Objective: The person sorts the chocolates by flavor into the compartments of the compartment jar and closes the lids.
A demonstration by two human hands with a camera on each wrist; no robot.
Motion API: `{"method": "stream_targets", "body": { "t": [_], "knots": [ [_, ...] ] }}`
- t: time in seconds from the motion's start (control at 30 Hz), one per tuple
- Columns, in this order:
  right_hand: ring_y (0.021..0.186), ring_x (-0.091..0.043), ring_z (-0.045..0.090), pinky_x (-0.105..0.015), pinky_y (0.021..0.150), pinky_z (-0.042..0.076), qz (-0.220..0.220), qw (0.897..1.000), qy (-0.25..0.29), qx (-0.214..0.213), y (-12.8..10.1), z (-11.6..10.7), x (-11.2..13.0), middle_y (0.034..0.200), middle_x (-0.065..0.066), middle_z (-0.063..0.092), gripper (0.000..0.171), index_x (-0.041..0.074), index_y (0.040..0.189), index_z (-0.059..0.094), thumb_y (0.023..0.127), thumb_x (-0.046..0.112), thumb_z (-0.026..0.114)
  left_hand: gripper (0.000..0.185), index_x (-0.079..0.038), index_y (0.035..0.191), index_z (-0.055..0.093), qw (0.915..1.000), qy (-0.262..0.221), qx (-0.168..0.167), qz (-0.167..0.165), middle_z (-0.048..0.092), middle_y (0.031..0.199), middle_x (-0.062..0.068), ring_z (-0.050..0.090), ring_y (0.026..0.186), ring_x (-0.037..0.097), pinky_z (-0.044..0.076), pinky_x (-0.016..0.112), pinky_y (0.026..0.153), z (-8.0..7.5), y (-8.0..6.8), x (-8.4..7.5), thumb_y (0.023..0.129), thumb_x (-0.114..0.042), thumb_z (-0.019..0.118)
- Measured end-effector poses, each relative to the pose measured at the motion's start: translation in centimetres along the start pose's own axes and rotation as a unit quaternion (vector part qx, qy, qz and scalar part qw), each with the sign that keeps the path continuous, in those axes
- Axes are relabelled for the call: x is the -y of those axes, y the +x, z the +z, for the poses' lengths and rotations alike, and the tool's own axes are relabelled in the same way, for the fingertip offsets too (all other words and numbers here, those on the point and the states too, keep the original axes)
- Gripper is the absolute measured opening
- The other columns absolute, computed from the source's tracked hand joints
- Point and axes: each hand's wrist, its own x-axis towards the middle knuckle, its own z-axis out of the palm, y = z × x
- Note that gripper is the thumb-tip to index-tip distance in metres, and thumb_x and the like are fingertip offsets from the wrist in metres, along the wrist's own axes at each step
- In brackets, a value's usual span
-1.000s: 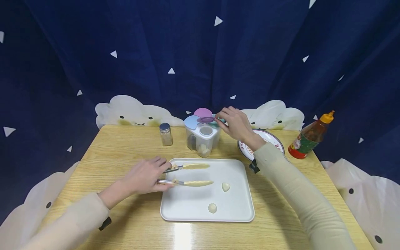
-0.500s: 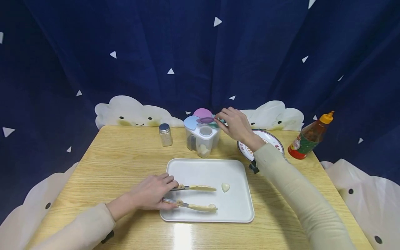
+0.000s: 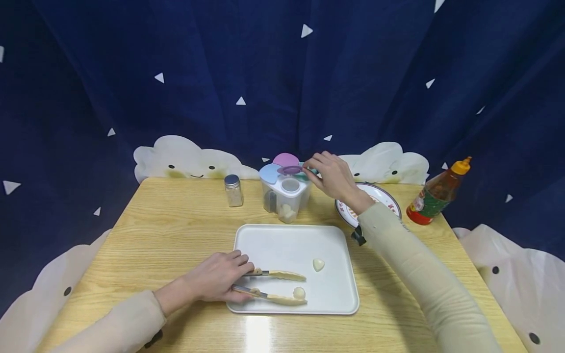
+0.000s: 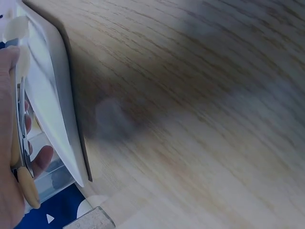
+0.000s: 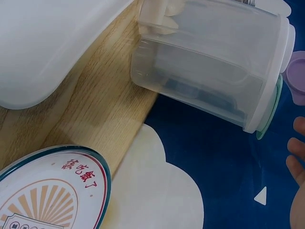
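My left hand (image 3: pixel 220 277) grips a pair of tongs (image 3: pixel 282 300) with metal arms and beige scalloped tips, held low over the white tray (image 3: pixel 265 240). Between the spread tips lies a small pale round piece (image 3: pixel 299 293), close by the nearer tip. A second pale piece, roughly triangular (image 3: pixel 318 264), sits further right on the tray. The left wrist view shows the tongs (image 4: pixel 21 114) along my palm. At the back, my right hand (image 3: pixel 333 174) pinches the raised purple lid (image 3: pixel 290 170) of a clear divided container (image 3: pixel 289 203). Its front compartment stands uncovered, with pale pieces inside.
Left of the container stands a glass jar (image 3: pixel 234 191) with a dark blue cap. A patterned plate (image 5: pixel 52 191) lies partly beneath my right forearm. A sauce bottle (image 3: pixel 437 193) with a yellow nozzle is at the right. A dark blue curtain (image 3: pixel 282 73) hangs behind the table.
My left hand has brought the tongs down and toward the tray's near edge, so their tips now straddle the round piece. My right hand stays at the purple lid.
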Motion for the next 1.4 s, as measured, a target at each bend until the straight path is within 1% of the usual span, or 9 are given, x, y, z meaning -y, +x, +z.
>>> {"method": "stream_targets", "body": {
  "t": [0.17,0.5,0.63,0.73,0.9,1.0,1.13,1.2,1.4],
  "knots": [
    [0.087,-0.026,0.063,-0.038,0.073,0.052,0.004,1.000,0.002,0.008,0.0,-0.1,0.1,0.100,-0.004,0.075,0.015,0.014,0.104,0.077,0.102,0.027,0.070,0.044,-0.023,0.106,0.065,1.0000,0.003,0.000,0.003,0.054,0.085,-0.012,0.045,0.075,0.002,0.032,0.014,0.056,-0.1,0.0,-0.1,0.091,-0.064,0.071],
    [0.086,-0.026,0.063,-0.038,0.072,0.052,-0.003,1.000,0.003,0.000,-0.1,-0.1,0.1,0.098,-0.004,0.075,0.014,0.013,0.103,0.076,0.101,0.026,0.071,0.042,-0.023,0.104,0.065,0.9999,0.012,-0.010,0.003,0.055,0.084,-0.012,0.045,0.073,0.002,0.032,0.014,0.055,-0.3,-0.1,-0.4,0.090,-0.062,0.073],
    [0.085,-0.026,0.063,-0.038,0.072,0.052,-0.002,1.000,0.004,0.001,-0.1,0.0,0.1,0.098,-0.004,0.075,0.015,0.013,0.103,0.076,0.101,0.026,0.071,0.043,-0.022,0.103,0.065,0.9990,0.029,-0.030,0.015,0.055,0.084,-0.011,0.048,0.073,0.005,0.036,0.017,0.056,-0.7,0.2,-0.3,0.088,-0.061,0.076],
    [0.086,-0.026,0.063,-0.038,0.072,0.052,-0.001,1.000,0.006,0.002,-0.1,-0.1,0.1,0.099,-0.005,0.075,0.015,0.013,0.103,0.076,0.101,0.026,0.071,0.044,-0.020,0.102,0.064,0.9983,0.043,-0.037,0.012,0.057,0.083,-0.009,0.050,0.073,0.007,0.040,0.019,0.056,-1.3,0.3,0.1,0.087,-0.060,0.077],
    [0.086,-0.026,0.063,-0.038,0.073,0.052,0.000,1.000,0.005,0.005,0.0,-0.1,0.2,0.099,-0.005,0.075,0.015,0.013,0.103,0.076,0.101,0.027,0.071,0.045,-0.019,0.103,0.065,0.9981,0.049,-0.033,-0.017,0.060,0.084,-0.007,0.050,0.073,0.007,0.040,0.019,0.057,-2.7,0.7,1.1,0.086,-0.058,0.079],
    [0.086,-0.026,0.063,-0.039,0.073,0.052,0.000,1.000,0.005,0.005,0.0,-0.1,0.2,0.100,-0.005,0.075,0.015,0.013,0.104,0.076,0.101,0.027,0.071,0.046,-0.018,0.102,0.065,0.9962,0.061,-0.052,-0.035,0.063,0.085,-0.005,0.053,0.072,0.009,0.042,0.019,0.056,-3.7,1.0,1.9,0.086,-0.058,0.079],
    [0.086,-0.026,0.063,-0.039,0.072,0.052,-0.001,1.000,0.005,0.004,0.0,-0.1,0.2,0.099,-0.005,0.075,0.015,0.013,0.104,0.077,0.101,0.026,0.071,0.050,-0.016,0.100,0.065,0.9910,0.084,-0.086,-0.058,0.067,0.085,0.000,0.058,0.070,0.014,0.043,0.022,0.050,-5.1,1.3,3.0,0.090,-0.065,0.072],
    [0.086,-0.026,0.063,-0.039,0.072,0.052,-0.002,1.000,0.004,0.004,0.0,-0.1,0.2,0.099,-0.005,0.075,0.015,0.013,0.104,0.077,0.101,0.027,0.071,0.053,-0.015,0.101,0.066,0.9887,0.092,-0.093,-0.072,0.067,0.086,0.002,0.060,0.071,0.017,0.045,0.025,0.049,-5.9,1.6,3.6,0.090,-0.066,0.070],
    [0.086,-0.027,0.063,-0.039,0.073,0.052,-0.006,1.000,-0.002,-0.001,0.1,-0.1,0.1,0.099,-0.005,0.075,0.015,0.013,0.103,0.076,0.101,0.027,0.071,0.054,-0.011,0.109,0.071,0.9831,0.076,-0.097,-0.135,0.070,0.092,0.007,0.061,0.075,0.023,0.050,0.034,0.052,-7.7,2.6,4.6,0.084,-0.059,0.079]
  ]
}}
